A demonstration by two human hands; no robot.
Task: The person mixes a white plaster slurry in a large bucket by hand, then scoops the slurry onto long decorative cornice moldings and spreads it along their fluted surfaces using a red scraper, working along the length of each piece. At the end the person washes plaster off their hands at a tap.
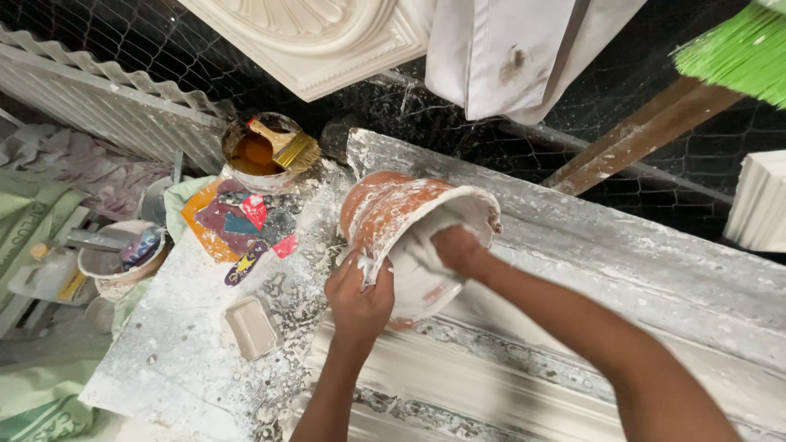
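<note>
A terracotta-coloured plastic bucket (378, 214), smeared with white plaster, lies tilted on its side over a long white plaster moulding (491, 360). My left hand (359, 299) grips the bucket's lower rim. Reaching into the bucket's mouth, my right hand (457, 248) presses on wet white plaster inside; its fingers are partly hidden in the paste.
On the plaster-dusted board (196, 344) sit a small rectangular white mould (251, 327), coloured scrapers (246, 229) and a tin of brown liquid with a brush (266, 151). A small bowl (121, 260) stands at left. Wire mesh, a corrugated sheet and a green broom (737, 49) are behind.
</note>
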